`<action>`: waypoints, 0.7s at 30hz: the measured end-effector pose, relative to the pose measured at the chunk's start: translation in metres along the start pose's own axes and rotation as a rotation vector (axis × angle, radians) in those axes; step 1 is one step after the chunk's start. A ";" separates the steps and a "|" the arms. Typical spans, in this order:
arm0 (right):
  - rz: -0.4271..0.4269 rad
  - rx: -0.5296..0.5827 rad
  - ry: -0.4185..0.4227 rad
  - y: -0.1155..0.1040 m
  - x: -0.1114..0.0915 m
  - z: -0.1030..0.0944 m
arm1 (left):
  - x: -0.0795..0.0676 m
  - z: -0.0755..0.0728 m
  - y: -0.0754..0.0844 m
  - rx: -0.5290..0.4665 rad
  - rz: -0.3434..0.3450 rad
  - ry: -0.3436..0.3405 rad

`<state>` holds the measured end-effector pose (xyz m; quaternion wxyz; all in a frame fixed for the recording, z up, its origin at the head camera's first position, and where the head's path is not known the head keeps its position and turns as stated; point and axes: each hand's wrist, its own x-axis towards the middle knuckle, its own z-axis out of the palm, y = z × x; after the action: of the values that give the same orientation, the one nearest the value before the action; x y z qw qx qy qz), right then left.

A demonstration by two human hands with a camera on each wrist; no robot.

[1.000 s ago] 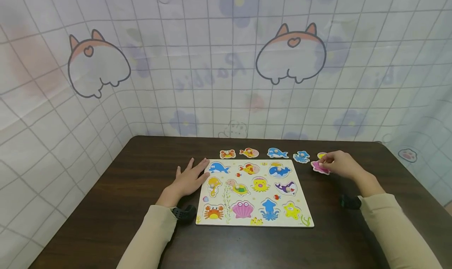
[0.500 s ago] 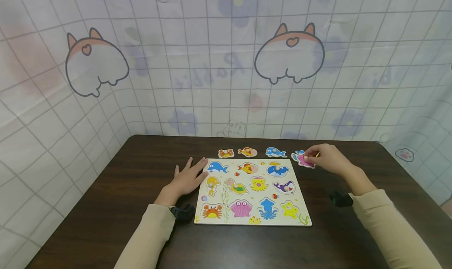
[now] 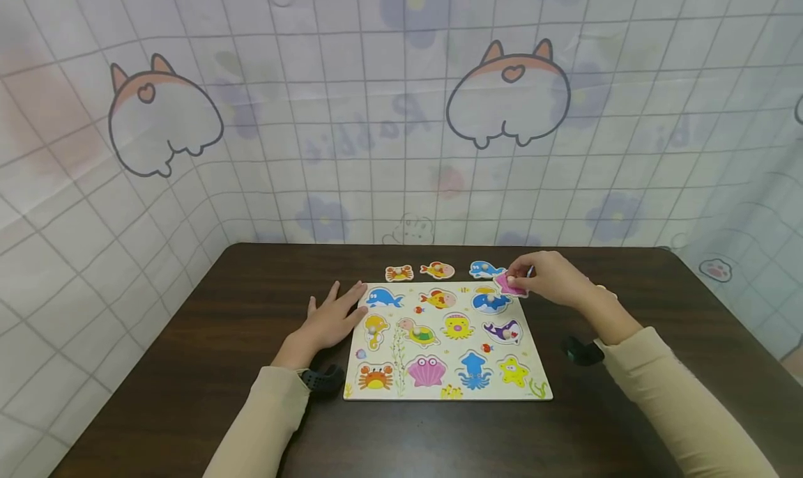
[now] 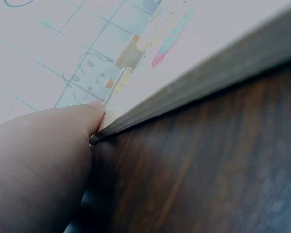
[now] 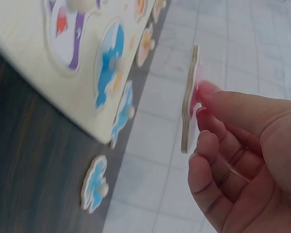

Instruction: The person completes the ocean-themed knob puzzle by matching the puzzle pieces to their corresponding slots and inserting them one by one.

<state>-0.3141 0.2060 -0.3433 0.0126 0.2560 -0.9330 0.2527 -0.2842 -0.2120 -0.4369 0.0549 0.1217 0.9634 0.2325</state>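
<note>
Tabletop [image 3: 188, 366] filled lower frame, puzzle board [image 3: 417, 394] centre-low; loose crab piece [image 3: 399, 274], fish piece [image 3: 437, 270] and whale piece [image 3: 484, 270] lined up past its top edge. Blue squid piece [image 5: 94, 184] lay lower left in right wrist view. Left hand [image 3: 329, 322], left of centre, fingers spread nearly straight, touched board's left edge. Right hand [image 3: 552, 277], right of centre, pinched raised pink piece [image 3: 505, 285] between thumb and fingers, blocking board's upper right corner in head view
</note>
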 end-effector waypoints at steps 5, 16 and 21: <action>-0.003 0.003 -0.039 -0.014 0.005 0.009 | 0.000 0.001 0.000 -0.004 0.005 0.001; -0.065 0.034 -0.160 -0.050 0.007 0.030 | 0.000 0.000 0.001 0.002 0.003 -0.001; -0.135 0.030 -0.196 -0.067 0.006 0.044 | -0.001 -0.001 0.001 0.002 0.005 0.000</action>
<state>-0.2821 0.1329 -0.3497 -0.0655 0.3417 -0.9065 0.2392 -0.2834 -0.2118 -0.4356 0.0540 0.1243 0.9633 0.2316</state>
